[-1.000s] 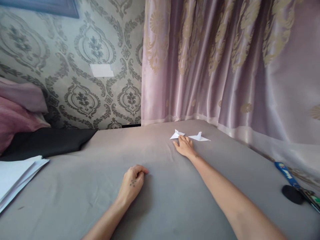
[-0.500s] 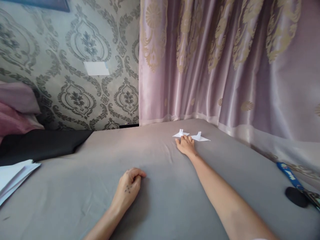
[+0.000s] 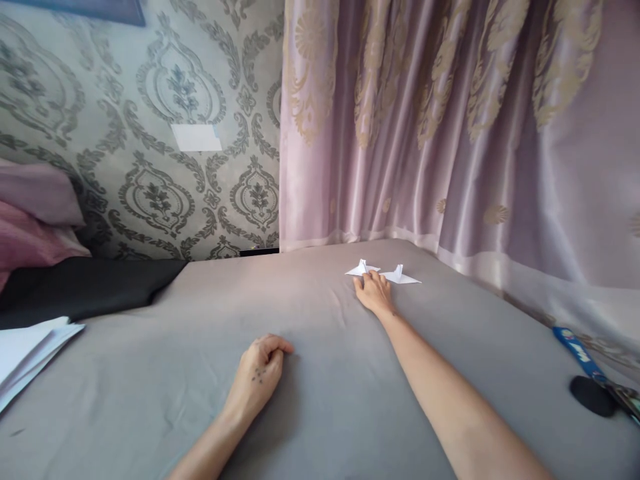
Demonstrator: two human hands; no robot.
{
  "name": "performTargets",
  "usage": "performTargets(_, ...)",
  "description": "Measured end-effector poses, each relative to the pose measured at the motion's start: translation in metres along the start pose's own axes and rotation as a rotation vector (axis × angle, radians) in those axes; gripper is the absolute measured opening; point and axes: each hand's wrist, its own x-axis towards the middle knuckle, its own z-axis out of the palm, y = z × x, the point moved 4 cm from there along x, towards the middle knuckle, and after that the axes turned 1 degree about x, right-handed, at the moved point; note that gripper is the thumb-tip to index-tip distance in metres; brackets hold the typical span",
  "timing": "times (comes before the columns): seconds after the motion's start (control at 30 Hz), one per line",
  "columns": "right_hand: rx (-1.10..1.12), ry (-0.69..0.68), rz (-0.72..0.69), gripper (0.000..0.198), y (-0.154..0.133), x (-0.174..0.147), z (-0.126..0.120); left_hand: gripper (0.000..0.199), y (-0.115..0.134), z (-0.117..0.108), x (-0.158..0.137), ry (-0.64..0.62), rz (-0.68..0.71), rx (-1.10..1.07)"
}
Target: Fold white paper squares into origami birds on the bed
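Observation:
Two small white folded-paper figures, a left one and a right one, sit side by side far out on the grey sheet. Each has pointed flat ends and a little upright part in the middle. My right hand reaches out to them palm down, fingers spread, its fingertips at their near edges. Whether the fingers touch the paper I cannot tell. Nearer to me, my left hand rests on the sheet with its fingers curled in and nothing visible in them.
White paper sheets lie at the left edge, in front of a folded black cloth. Pink fabric is heaped behind. On the right are a blue strap and a black round object. A curtain hangs behind.
The view has shifted very slightly. My right hand's fingers have moved a touch at the paper figures; my left hand stays where it was.

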Motion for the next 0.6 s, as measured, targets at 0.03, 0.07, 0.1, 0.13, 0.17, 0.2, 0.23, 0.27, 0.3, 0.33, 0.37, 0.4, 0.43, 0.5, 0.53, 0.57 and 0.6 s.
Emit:
performTargets(0.03, -0.001, 0.002, 0.000, 0.049, -0.0002, -0.0004, -0.0003, 0.034, 0.0001, -0.0001, 0.0000, 0.000, -0.007, 0.002)
performTargets(0.07, -0.002, 0.004, -0.001, 0.049, -0.0004, -0.0006, -0.0006, 0.034, 0.0002, -0.0003, 0.0000, 0.002, -0.012, 0.005)
performTargets(0.1, -0.003, 0.005, -0.001, 0.048, -0.0007, -0.0008, -0.0009, 0.035, 0.0005, -0.0004, -0.0002, 0.003, -0.012, 0.005)
performTargets(0.13, -0.004, 0.005, -0.002, 0.047, -0.0011, -0.0009, -0.0010, 0.035, 0.0010, -0.0006, -0.0005, 0.004, -0.006, 0.004)
performTargets(0.17, -0.006, 0.005, -0.004, 0.046, -0.0014, -0.0009, -0.0011, 0.035, 0.0015, -0.0007, -0.0009, 0.004, 0.003, 0.001)
performTargets(0.2, -0.008, 0.006, -0.005, 0.045, -0.0017, -0.0009, -0.0012, 0.035, 0.0020, -0.0008, -0.0014, 0.005, 0.013, -0.001)
performTargets(0.23, -0.011, 0.008, -0.007, 0.045, -0.0019, -0.0007, -0.0011, 0.035, 0.0025, -0.0009, -0.0018, 0.005, 0.023, -0.004)
performTargets(0.27, -0.014, 0.011, -0.009, 0.044, -0.0021, -0.0005, -0.0011, 0.035, 0.0028, -0.0010, -0.0022, 0.005, 0.030, -0.004)
performTargets(0.3, -0.017, 0.015, -0.011, 0.042, -0.0021, -0.0001, -0.0010, 0.035, 0.0030, -0.0011, -0.0025, 0.008, 0.034, -0.003)
performTargets(0.33, -0.020, 0.020, -0.013, 0.039, -0.0020, 0.0004, -0.0009, 0.035, 0.0032, -0.0012, -0.0026, 0.009, 0.036, -0.001)
performTargets(0.37, -0.022, 0.025, -0.014, 0.037, -0.0018, 0.0010, -0.0009, 0.035, 0.0034, -0.0012, -0.0027, 0.009, 0.038, 0.001)
performTargets(0.4, -0.024, 0.031, -0.015, 0.036, -0.0015, 0.0018, -0.0009, 0.035, 0.0037, -0.0011, -0.0027, 0.007, 0.040, 0.003)
performTargets(0.43, -0.026, 0.036, -0.013, 0.036, -0.0012, 0.0026, -0.0009, 0.035, 0.0041, -0.0010, -0.0027, 0.002, 0.041, 0.006)
performTargets(0.5, -0.030, 0.047, -0.005, 0.036, -0.0005, 0.0043, -0.0011, 0.035, 0.0046, -0.0010, -0.0027, -0.008, 0.043, 0.011)
performTargets(0.53, -0.032, 0.051, 0.001, 0.037, -0.0002, 0.0050, -0.0012, 0.035, 0.0047, -0.0009, -0.0027, -0.011, 0.044, 0.012)
performTargets(0.57, -0.034, 0.055, 0.006, 0.037, 0.0000, 0.0055, -0.0012, 0.035, 0.0045, -0.0008, -0.0028, -0.014, 0.046, 0.012)
performTargets(0.6, -0.037, 0.055, 0.009, 0.037, 0.0001, 0.0058, -0.0011, 0.035, 0.0041, -0.0005, -0.0029, -0.017, 0.049, 0.010)
